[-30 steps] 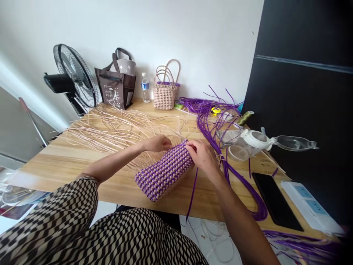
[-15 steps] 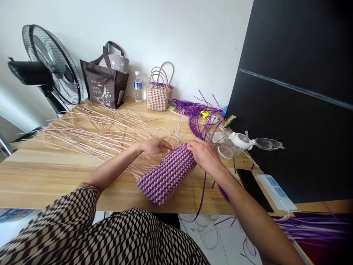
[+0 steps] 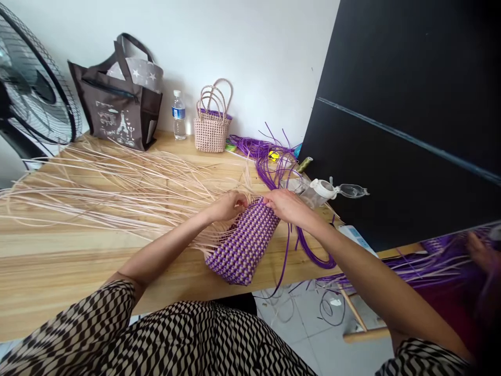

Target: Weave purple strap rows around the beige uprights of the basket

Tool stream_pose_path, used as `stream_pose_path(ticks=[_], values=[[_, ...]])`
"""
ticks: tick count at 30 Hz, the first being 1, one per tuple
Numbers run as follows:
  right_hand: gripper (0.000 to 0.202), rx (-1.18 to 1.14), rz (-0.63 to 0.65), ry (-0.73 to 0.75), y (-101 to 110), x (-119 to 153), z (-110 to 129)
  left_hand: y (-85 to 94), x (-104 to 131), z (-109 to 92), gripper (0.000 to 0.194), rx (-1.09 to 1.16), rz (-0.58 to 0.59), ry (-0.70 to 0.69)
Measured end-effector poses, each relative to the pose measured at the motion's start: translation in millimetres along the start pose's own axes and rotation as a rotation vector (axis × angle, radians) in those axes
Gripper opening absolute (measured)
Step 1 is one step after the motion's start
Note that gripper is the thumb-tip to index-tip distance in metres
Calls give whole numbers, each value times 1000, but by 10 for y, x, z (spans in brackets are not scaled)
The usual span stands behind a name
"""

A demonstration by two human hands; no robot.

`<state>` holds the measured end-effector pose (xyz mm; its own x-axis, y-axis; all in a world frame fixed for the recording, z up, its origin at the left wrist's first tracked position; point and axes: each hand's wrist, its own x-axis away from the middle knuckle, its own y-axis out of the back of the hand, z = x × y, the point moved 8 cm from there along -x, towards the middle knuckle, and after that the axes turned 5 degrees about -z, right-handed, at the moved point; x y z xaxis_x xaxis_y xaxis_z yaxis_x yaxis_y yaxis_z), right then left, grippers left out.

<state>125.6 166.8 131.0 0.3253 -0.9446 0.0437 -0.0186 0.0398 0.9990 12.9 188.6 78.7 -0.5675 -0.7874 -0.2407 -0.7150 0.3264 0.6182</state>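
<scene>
Woven bag (image 3: 245, 243) (purple and cream) on worktop (image 3: 78, 261); left hand (image 3: 229, 205) and right hand (image 3: 285, 205), grips pinched closed on its upper rim; loose cream strands (image 3: 117, 188) beside.

glossy woven plastic pouch (image 3: 243, 244); smooth pale wood table (image 3: 70, 250); matt cloth bag (image 3: 117, 107)

Short sleeves on this person, black-and-white wavy check, the same dizzy print running across the lap below the near edge of the bench (image 3: 58, 282). Forearms bare from the sleeve hems down. Both hands bare, no rings or watch showing.
</scene>
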Motion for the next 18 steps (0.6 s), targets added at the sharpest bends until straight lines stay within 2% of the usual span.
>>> stream_pose_path(ticks=[2,5,8,11,15,18], values=[[18,44,34,20,45,-17,71,15,12,32,18,-109,-41,22],[16,73,86,76,94,-68,162,-55,41,32,22,-104,40,18],[11,1,259,118,19,-128,207,-107,67,4,23,-57,129,30],[8,-233,434,137,-74,-150,271,-130,92,10,30,-36,201,109],[13,-610,559,-26,-201,-135,283,-171,157,60,42,82,302,246],[19,-675,580,-122,-282,-104,261,-270,229,72,44,229,437,285]])
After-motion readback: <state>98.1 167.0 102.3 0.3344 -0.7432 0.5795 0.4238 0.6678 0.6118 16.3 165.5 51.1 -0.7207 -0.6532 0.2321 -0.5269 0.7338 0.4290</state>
